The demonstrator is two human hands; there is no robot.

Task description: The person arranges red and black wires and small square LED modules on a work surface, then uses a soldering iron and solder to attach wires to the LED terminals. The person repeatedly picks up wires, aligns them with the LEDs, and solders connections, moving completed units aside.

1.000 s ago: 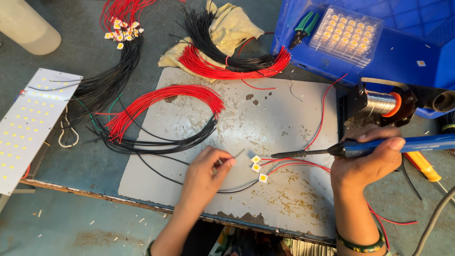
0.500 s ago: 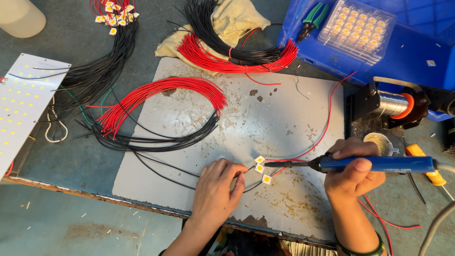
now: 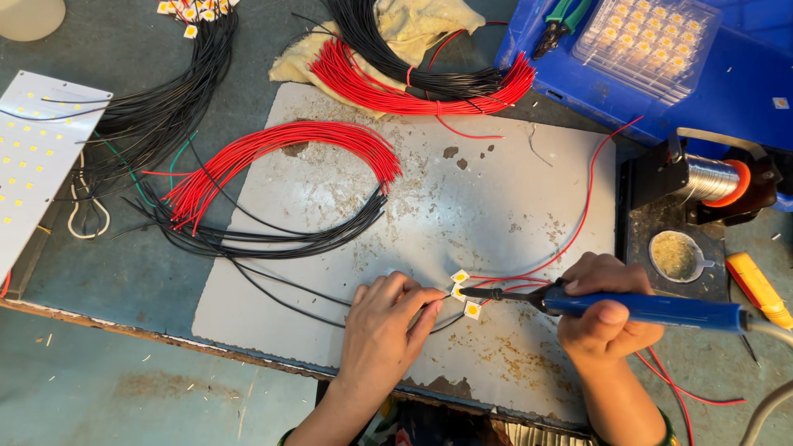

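My right hand point(image 3: 601, 310) grips a blue-handled soldering iron point(image 3: 652, 309); its tip touches one of three small white square LED chips point(image 3: 461, 290) lying on a grey, stained work mat point(image 3: 462, 190). My left hand point(image 3: 387, 324) pinches a thin black wire point(image 3: 289, 285) right beside those chips, fingertips almost at the iron's tip. A thin red wire point(image 3: 578, 215) curves from the chips up toward the right.
Bundles of red wires point(image 3: 273, 153) and black wires point(image 3: 248, 239) lie on the mat's left. A solder spool point(image 3: 714, 180) and flux tin point(image 3: 676, 254) stand right. A blue tray point(image 3: 710, 91) with LED chips sits behind. A white LED panel point(image 3: 33, 157) lies far left.
The soldering iron has come down from the right to the chips. My left hand has shifted right, closing on the wire beside them. The view has tilted slightly.
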